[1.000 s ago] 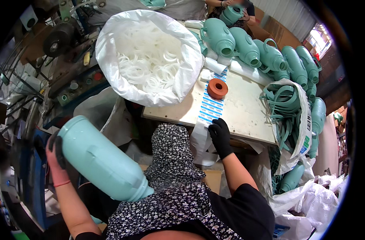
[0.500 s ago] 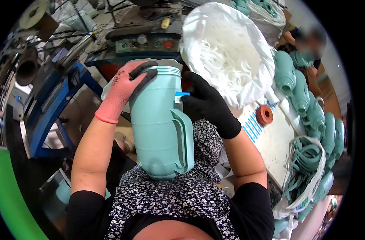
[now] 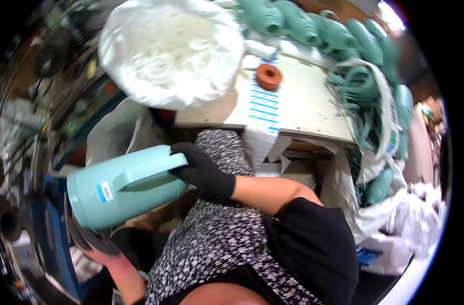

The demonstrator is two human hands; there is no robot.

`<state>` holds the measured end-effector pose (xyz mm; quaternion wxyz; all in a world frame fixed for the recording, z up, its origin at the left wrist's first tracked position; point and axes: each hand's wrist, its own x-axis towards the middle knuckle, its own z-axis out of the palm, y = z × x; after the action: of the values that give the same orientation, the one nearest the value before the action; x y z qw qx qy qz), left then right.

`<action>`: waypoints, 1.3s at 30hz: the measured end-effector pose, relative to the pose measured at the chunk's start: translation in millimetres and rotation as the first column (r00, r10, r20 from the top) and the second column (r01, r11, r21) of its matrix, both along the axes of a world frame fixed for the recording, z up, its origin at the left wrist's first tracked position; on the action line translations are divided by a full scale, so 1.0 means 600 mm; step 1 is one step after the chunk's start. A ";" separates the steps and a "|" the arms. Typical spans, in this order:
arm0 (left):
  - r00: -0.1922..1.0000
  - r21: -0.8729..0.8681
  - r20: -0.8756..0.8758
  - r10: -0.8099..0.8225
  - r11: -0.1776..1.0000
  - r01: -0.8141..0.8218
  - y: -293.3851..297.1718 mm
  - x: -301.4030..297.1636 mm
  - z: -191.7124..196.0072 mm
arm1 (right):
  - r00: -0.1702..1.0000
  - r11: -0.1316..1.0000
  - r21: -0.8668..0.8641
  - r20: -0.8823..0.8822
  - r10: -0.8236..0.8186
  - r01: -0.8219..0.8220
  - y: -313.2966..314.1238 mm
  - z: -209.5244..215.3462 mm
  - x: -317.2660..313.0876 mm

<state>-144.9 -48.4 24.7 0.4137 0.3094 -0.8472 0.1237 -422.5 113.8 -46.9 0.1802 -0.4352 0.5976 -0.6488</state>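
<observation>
The pale teal jug (image 3: 122,190) lies on its side across the person's lap, long axis running left to right and a little tilted, wide end to the left; its moulded handle faces up and a small white label sits near that end. The right hand (image 3: 204,173), in a black glove, has its grip closed round the narrow right end at the handle's root; the left hand (image 3: 97,244) cups the wide end from below, fingers spread on it. Beyond, the bench (image 3: 313,109) carries an orange ring (image 3: 268,76) and a strip of blue-and-white labels (image 3: 263,104); a white sack of rings (image 3: 171,51) stands left of it.
</observation>
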 end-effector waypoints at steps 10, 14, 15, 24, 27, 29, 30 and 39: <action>0.843 0.714 -0.329 -0.425 0.473 0.517 0.053 -0.102 0.088 | 0.560 0.610 -0.418 -0.827 0.051 -0.673 -0.069 0.129 0.062; 0.763 0.773 -0.422 -0.490 0.246 0.585 0.031 -0.156 0.083 | 0.598 0.647 -0.448 -0.801 0.016 -0.618 -0.051 0.102 0.048; 0.734 0.773 -0.478 -0.483 0.165 0.612 0.036 -0.175 0.079 | 0.574 0.649 -0.423 -0.819 0.026 -0.632 -0.041 0.100 0.040; 0.831 0.906 -0.097 -0.548 0.296 0.302 0.010 -0.278 0.110 | 0.714 0.829 -0.345 -0.694 0.089 -0.440 0.042 0.075 -0.092; 0.889 0.877 -0.246 -0.387 0.301 0.374 0.008 -0.233 0.090 | 0.952 0.956 -0.061 -0.087 -0.292 0.288 0.182 -0.029 -0.344; 0.906 0.875 -0.310 -0.289 0.285 0.391 -0.007 -0.197 0.068 | 0.728 0.722 -0.103 0.152 -0.668 0.684 0.360 -0.055 -0.518; 0.921 0.855 -0.289 -0.261 0.362 0.371 -0.003 -0.159 0.068 | 0.604 0.589 -0.158 0.064 -0.795 0.792 0.437 -0.047 -0.611; 0.898 0.813 -0.346 -0.271 0.392 0.431 0.047 -0.184 0.098 | -0.125 -0.298 0.087 -0.771 -0.624 0.950 0.759 0.086 -0.854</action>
<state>-255.0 -20.5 83.5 0.2789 0.2983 -0.7995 -0.4405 -934.7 569.0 5.0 -0.3380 0.1118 0.9190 -0.1692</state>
